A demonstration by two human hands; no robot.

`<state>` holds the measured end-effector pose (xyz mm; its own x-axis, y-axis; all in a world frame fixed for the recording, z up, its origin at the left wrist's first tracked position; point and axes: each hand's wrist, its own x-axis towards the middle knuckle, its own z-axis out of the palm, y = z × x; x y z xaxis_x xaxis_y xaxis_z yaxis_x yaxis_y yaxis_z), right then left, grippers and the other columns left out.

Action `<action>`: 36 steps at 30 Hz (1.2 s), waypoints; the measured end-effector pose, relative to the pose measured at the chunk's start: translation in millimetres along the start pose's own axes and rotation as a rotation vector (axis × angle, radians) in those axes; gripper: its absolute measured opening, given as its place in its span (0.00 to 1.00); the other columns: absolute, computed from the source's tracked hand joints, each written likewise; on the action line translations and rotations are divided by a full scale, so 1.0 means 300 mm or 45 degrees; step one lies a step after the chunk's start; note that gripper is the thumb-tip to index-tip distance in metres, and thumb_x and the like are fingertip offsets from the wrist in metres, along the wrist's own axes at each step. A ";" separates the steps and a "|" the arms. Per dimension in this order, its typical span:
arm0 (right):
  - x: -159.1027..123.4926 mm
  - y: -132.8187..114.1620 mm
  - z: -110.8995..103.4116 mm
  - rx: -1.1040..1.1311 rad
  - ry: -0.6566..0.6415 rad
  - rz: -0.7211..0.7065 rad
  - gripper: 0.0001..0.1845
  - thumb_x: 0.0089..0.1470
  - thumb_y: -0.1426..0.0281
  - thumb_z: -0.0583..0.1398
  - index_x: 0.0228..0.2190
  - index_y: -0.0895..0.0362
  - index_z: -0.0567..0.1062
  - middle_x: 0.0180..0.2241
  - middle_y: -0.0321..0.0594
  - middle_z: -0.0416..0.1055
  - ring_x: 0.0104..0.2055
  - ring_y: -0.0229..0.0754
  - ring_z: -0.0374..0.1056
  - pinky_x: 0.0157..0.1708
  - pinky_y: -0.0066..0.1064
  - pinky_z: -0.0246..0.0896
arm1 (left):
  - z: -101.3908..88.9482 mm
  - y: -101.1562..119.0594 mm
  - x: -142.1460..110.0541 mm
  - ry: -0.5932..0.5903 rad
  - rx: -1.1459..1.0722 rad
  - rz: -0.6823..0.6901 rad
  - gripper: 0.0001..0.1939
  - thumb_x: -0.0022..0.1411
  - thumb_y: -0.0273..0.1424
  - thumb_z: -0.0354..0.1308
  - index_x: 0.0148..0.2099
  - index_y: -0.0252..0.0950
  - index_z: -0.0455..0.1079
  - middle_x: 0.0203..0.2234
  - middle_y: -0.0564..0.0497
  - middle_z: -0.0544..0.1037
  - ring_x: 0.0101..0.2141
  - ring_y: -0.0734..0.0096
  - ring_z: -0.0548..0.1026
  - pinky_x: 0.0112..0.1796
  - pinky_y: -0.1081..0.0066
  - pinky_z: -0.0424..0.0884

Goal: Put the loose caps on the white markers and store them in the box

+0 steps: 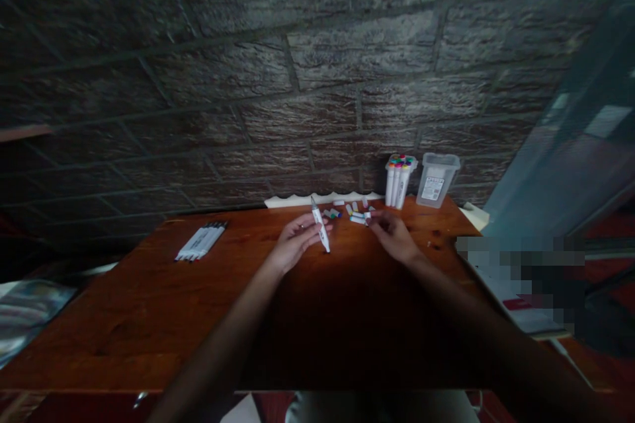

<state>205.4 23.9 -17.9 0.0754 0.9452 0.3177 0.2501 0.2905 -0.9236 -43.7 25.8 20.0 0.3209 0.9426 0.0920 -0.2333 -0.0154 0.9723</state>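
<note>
A white marker (320, 226) leans in the fingers of my left hand (294, 242), its narrow grey tip pointing up and away from me. My right hand (393, 235) reaches into the loose marker caps, its thumb and fingertips closed on a small white cap (368, 216). More caps (354, 207) with coloured ends lie scattered between the two hands, towards the wall. Off to the left, a row of white markers (202, 242) lies side by side on the wooden table (238, 317).
Behind the caps on the right, a clear holder stands full of upright markers (397, 185) with coloured ends. Beside it is a clear plastic box (437, 180) with a label. A brick wall (322, 99) rises along the table's back edge. Papers (526, 307) lie at the right.
</note>
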 end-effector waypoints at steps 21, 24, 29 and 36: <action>-0.045 -0.106 0.008 0.372 -0.155 0.344 0.19 0.39 0.60 0.67 0.33 0.54 0.72 0.34 0.39 0.78 0.29 0.38 0.70 0.23 0.26 0.58 | 0.017 -0.020 -0.001 -0.057 -0.313 -0.044 0.15 0.57 0.26 0.63 0.48 0.35 0.73 0.45 0.45 0.79 0.46 0.62 0.77 0.52 0.59 0.70; -0.049 -0.110 0.006 0.377 -0.142 0.370 0.19 0.39 0.59 0.68 0.33 0.54 0.73 0.34 0.38 0.78 0.29 0.37 0.69 0.22 0.25 0.56 | 0.010 -0.021 0.003 -0.038 -0.289 -0.023 0.15 0.57 0.26 0.63 0.48 0.35 0.73 0.46 0.45 0.79 0.46 0.64 0.77 0.51 0.63 0.70; -0.037 -0.075 0.008 0.390 -0.160 0.293 0.20 0.39 0.60 0.68 0.35 0.55 0.75 0.35 0.39 0.78 0.31 0.39 0.72 0.28 0.29 0.64 | 0.005 -0.023 0.009 -0.048 -0.291 0.008 0.13 0.56 0.27 0.64 0.46 0.34 0.74 0.44 0.45 0.80 0.43 0.68 0.78 0.47 0.70 0.71; -0.024 0.009 -0.004 -0.173 -0.207 -0.078 0.09 0.45 0.65 0.66 0.30 0.54 0.76 0.36 0.39 0.77 0.36 0.43 0.73 0.43 0.38 0.68 | -0.014 -0.035 0.026 0.104 0.003 0.225 0.15 0.50 0.28 0.69 0.42 0.37 0.76 0.38 0.51 0.80 0.36 0.73 0.76 0.39 0.73 0.73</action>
<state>206.7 17.8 -22.4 -0.0979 0.9413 0.3232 0.3777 0.3356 -0.8630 -42.6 34.7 9.5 0.1999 0.9490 0.2438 -0.2776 -0.1838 0.9430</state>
